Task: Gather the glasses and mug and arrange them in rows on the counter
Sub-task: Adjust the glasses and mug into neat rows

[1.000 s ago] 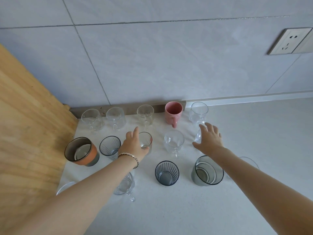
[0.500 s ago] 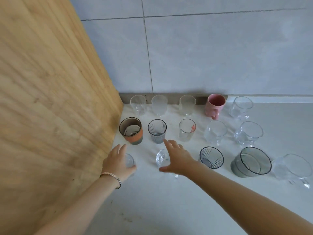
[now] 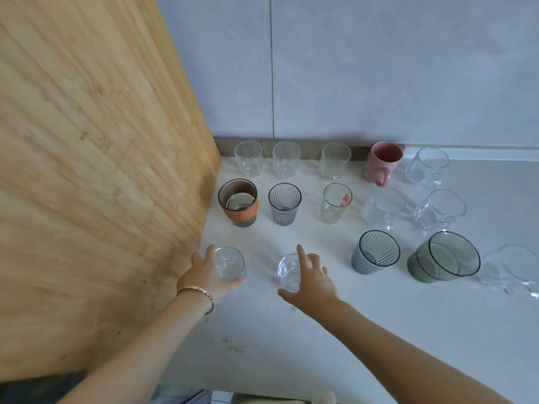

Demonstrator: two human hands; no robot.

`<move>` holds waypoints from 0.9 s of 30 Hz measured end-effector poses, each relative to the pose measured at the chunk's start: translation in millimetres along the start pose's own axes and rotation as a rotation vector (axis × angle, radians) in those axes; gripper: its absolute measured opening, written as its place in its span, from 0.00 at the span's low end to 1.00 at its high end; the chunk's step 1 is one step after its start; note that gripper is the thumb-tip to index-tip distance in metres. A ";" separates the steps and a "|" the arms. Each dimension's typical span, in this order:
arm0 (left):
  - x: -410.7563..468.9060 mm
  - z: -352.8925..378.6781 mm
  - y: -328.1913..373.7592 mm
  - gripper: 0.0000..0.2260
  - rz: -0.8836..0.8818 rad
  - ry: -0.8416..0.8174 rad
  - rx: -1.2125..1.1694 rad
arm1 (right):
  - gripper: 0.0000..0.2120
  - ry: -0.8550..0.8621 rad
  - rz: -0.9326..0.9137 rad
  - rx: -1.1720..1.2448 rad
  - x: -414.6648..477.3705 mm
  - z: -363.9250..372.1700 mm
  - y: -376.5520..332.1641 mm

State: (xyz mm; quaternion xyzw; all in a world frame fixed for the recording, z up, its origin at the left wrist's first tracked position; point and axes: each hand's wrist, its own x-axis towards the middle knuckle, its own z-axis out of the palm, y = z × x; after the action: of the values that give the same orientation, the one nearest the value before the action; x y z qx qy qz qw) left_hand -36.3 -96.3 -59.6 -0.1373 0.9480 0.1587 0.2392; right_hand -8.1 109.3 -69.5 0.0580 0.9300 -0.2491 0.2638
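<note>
Glasses stand in three rows on the white counter [image 3: 379, 330]. The back row holds three clear glasses, the pink mug [image 3: 382, 162] and a clear handled glass [image 3: 427, 167]. In the middle row are an orange-banded cup [image 3: 239, 204], a ribbed grey glass [image 3: 284, 204], a red-printed glass [image 3: 335, 203] and two clear handled glasses. My left hand [image 3: 205, 277] wraps a small clear glass [image 3: 230, 262] at the front left. My right hand [image 3: 310, 282] grips another small clear glass [image 3: 288, 272] beside it.
A tall wooden panel [image 3: 96, 170] walls off the left side, close to my left hand. Front row right: a ribbed grey glass [image 3: 374, 252], a wide smoky glass [image 3: 446, 258] and a clear handled glass [image 3: 513, 269]. A grey tiled wall stands behind.
Both hands came back from the middle row to the two front-left glasses and closed around them. The view swung left, and the wooden panel now fills more of it.
</note>
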 end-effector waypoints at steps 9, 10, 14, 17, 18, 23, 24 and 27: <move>4.2 6.4 10.5 0.35 0.161 0.078 -0.361 | 0.48 0.037 -0.008 0.170 4.9 4.3 -5.5; 4.5 6.6 13.4 0.35 0.134 0.081 -0.392 | 0.48 0.053 0.007 0.195 7.5 5.5 -8.6; 6.9 8.3 20.9 0.34 0.095 0.117 -0.488 | 0.43 0.089 0.010 0.211 16.5 7.4 -16.5; 7.5 8.5 22.3 0.32 0.087 0.137 -0.516 | 0.43 0.094 0.007 0.209 22.1 7.1 -19.3; 7.8 8.8 22.2 0.32 0.084 0.139 -0.511 | 0.44 0.100 0.009 0.208 23.4 7.5 -20.1; 10.6 11.0 21.4 0.33 0.087 0.135 -0.495 | 0.45 0.142 0.031 0.225 25.8 12.3 -22.5; 11.9 11.4 21.8 0.33 0.086 0.135 -0.494 | 0.45 0.144 0.034 0.228 26.4 12.5 -22.3; 16.0 11.7 23.5 0.33 0.094 0.131 -0.483 | 0.45 0.141 0.032 0.226 26.8 11.9 -21.3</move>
State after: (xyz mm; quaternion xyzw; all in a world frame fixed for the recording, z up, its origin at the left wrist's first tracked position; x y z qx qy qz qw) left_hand -53.0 -73.5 -71.8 -0.1565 0.9014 0.3823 0.1297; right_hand -30.6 84.3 -82.9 0.1196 0.9113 -0.3434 0.1933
